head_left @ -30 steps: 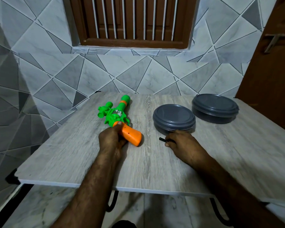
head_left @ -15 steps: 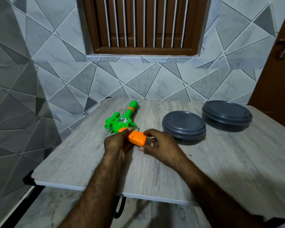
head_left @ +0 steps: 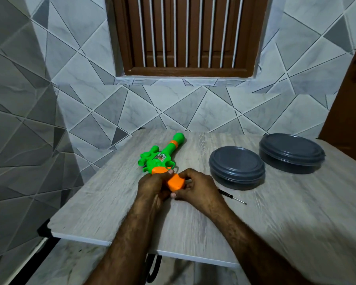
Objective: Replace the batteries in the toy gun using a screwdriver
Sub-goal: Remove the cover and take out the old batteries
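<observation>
A green toy gun (head_left: 162,156) with an orange grip lies on the grey wood-grain table (head_left: 275,212), barrel pointing away toward the wall. My left hand (head_left: 152,186) grips the orange handle from the left. My right hand (head_left: 197,188) holds the butt end of the same orange handle from the right, thumb underneath. A small black-handled screwdriver (head_left: 232,196) lies on the table just right of my right hand, tip pointing right.
Two round dark grey lidded containers stand to the right: the nearer container (head_left: 236,167) close to my right hand, the farther container (head_left: 291,152) behind it. A tiled wall and barred window are behind; a brown door (head_left: 349,120) is at right.
My right hand left the screwdriver on the table and moved left onto the gun's orange handle. The left hand kept its hold on the gun.
</observation>
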Motion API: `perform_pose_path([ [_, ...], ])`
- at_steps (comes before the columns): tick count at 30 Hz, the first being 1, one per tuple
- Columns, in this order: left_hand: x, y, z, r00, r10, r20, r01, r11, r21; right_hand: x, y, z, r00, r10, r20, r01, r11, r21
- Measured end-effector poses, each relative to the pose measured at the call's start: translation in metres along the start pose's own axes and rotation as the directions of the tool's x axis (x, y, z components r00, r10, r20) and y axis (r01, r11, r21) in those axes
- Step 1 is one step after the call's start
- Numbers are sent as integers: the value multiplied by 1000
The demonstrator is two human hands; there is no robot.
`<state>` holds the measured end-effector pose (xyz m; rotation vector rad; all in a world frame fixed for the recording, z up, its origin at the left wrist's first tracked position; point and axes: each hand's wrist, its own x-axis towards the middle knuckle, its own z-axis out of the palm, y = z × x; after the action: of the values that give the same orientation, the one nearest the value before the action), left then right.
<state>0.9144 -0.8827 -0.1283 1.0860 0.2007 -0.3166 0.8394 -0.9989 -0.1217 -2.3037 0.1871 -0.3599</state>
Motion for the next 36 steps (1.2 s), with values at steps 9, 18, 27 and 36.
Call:
perform_pose_path([
  [9,0,4,3,1000,-4,15,4,1000,6,0,1,-3,999,36,-22,-35,998,48],
  [18,-3,18,-6,999,19,-28,-15,993,121,2,5,-2,996,74,-57,-68,992,106],
  [27,-3,10,-21,970,224,-94,-168,898,406,1,3,0,995,76,-71,-71,995,72],
  [36,-20,14,-16,898,432,-81,-224,608,762,-4,2,-1,994,100,-41,-99,994,42],
])
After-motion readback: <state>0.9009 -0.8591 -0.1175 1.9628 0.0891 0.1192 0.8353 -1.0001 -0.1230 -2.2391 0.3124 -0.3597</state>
